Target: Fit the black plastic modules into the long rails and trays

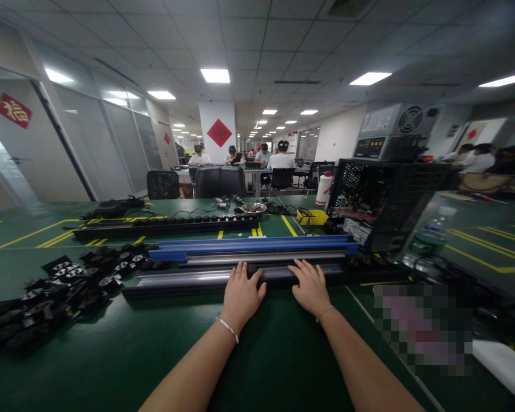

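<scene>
A long dark rail with a shiny metal top [180,278] lies crosswise on the green table in front of me. My left hand [243,293] rests palm down on its middle, fingers stretched over the top. A small black part [252,268] sits on the rail at the fingertips of that hand; whether they touch it I cannot tell. Farther right along the same rail lies my right hand [311,288], its fingers spread and extended. Just behind are a second metal-topped strip [266,258] and a long blue rail [249,244].
Black parts with white faces [64,280] are heaped at left. Behind the blue rail lies a black strip of parts [167,228]. An open computer case [381,200], a water bottle [429,237], a yellow object [312,217] and a metal dish [253,208] stand around. People sit far back.
</scene>
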Action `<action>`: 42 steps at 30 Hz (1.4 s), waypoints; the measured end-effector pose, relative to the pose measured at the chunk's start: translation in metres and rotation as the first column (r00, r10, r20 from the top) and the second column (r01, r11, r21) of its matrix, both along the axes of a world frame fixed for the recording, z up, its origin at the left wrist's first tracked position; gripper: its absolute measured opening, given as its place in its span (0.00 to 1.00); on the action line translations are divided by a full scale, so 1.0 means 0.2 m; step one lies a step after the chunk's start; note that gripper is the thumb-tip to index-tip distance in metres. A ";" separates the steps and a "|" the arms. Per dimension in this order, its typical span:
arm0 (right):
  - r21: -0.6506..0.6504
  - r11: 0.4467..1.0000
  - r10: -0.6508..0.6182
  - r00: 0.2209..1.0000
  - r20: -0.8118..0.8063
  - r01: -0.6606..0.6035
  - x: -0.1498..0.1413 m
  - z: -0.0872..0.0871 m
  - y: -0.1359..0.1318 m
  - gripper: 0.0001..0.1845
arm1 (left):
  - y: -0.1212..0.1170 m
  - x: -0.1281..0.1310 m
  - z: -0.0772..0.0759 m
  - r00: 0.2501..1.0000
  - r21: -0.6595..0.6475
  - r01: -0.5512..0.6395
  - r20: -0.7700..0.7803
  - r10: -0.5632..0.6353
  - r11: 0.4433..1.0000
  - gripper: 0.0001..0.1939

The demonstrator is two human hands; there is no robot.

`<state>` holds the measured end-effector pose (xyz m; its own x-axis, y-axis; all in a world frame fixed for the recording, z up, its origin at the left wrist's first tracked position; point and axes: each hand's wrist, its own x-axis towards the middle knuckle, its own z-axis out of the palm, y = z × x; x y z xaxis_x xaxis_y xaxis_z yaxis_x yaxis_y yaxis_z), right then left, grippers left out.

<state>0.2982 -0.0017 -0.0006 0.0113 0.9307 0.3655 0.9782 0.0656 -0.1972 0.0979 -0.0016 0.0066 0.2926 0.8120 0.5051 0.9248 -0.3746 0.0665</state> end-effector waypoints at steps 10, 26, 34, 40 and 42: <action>-0.021 1.000 0.007 0.999 0.034 -0.006 0.00 0.00 0.00 0.32 | -0.01 -0.13 0.01 0.999 -0.005 -0.042 -0.009 0.042 0.999 0.20; -0.007 1.000 0.006 0.998 0.065 -0.006 0.01 0.00 0.00 0.31 | 0.01 -0.34 0.01 0.998 0.007 -0.052 -0.046 0.053 0.999 0.19; -0.006 1.000 0.009 0.997 0.081 -0.009 0.00 0.00 0.00 0.31 | 0.01 -0.47 0.03 0.997 -0.019 -0.060 -0.046 0.059 0.998 0.19; -0.012 1.000 0.014 0.995 0.095 -0.013 0.00 0.00 -0.01 0.31 | 0.02 -0.56 0.03 0.994 -0.016 -0.087 -0.072 0.086 0.996 0.19; -0.014 1.000 0.013 0.995 0.095 -0.012 -0.01 0.01 -0.01 0.31 | 0.02 -0.59 0.03 0.992 -0.019 -0.098 -0.084 0.096 0.995 0.19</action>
